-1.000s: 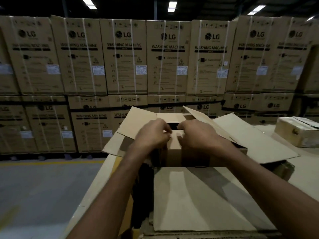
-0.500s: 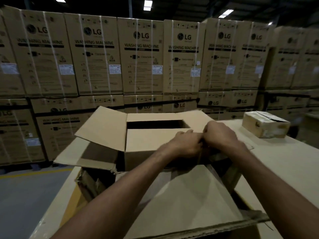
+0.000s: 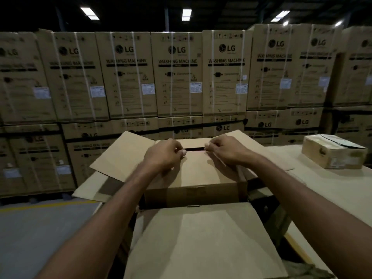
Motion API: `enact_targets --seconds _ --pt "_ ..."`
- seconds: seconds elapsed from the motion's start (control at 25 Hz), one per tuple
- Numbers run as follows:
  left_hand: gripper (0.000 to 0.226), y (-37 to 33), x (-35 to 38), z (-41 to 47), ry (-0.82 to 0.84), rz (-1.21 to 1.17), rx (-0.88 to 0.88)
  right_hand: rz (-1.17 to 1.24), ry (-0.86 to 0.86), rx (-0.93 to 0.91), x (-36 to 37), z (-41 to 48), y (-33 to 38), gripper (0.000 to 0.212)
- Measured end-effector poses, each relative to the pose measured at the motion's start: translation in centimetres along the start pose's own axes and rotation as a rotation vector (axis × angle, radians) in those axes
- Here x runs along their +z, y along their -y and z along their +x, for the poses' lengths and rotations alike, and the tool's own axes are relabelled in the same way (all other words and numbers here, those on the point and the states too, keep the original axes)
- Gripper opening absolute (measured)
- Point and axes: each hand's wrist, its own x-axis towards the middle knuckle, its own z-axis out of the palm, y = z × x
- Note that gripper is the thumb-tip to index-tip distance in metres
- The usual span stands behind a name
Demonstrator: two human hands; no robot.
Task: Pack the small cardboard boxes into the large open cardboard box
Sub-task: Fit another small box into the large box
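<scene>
At frame centre, a plain brown small cardboard box (image 3: 198, 178) was seen seated in the large open cardboard box (image 3: 203, 240), whose flaps were spread. The left hand (image 3: 164, 156) and right hand (image 3: 226, 151) were curled upon its top flap, fingers together. At the right, a taped brown carton (image 3: 333, 155) was noted on the pale table (image 3: 330, 190). Stacked washing-machine cartons (image 3: 177, 75) filled the background, blurred. The large box's interior was hidden.

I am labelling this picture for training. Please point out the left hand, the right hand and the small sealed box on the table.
left hand (image 3: 163, 158), head view, on its back.
right hand (image 3: 227, 151), head view, on its back.
small sealed box (image 3: 332, 156), head view, on its front side.
</scene>
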Motion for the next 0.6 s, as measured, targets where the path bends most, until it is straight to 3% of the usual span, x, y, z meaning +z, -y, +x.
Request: enact_targets --seconds 0.12,0.2,0.32,0.44,0.52,0.6 --pt "0.031 -0.5 -3.9 -1.8 -0.184 -0.084 0.080 0.101 -0.093 -0.020 -3.3 -0.7 2.3 0.031" --pt "0.042 -1.1 -7.3 -3.1 -0.131 -0.229 0.046 0.188 0.010 -0.017 -6.3 -2.4 3.7 0.034" --pt "0.035 -1.4 -10.8 -5.1 0.351 -0.372 0.026 0.234 0.402 -0.021 -9.4 -5.2 4.5 0.026" --pt "0.025 -1.0 -9.1 -6.1 0.794 -0.239 0.153 0.038 0.830 -0.075 -7.8 -6.9 4.4 0.018" --pt "0.027 -0.4 -6.4 -5.9 0.900 -0.137 0.198 -0.109 0.925 -0.046 -4.9 -6.9 4.0 0.024" --pt "0.025 0.3 -4.7 -5.2 0.964 -0.223 0.165 -0.054 0.889 0.004 -2.8 -6.2 3.5 0.023"
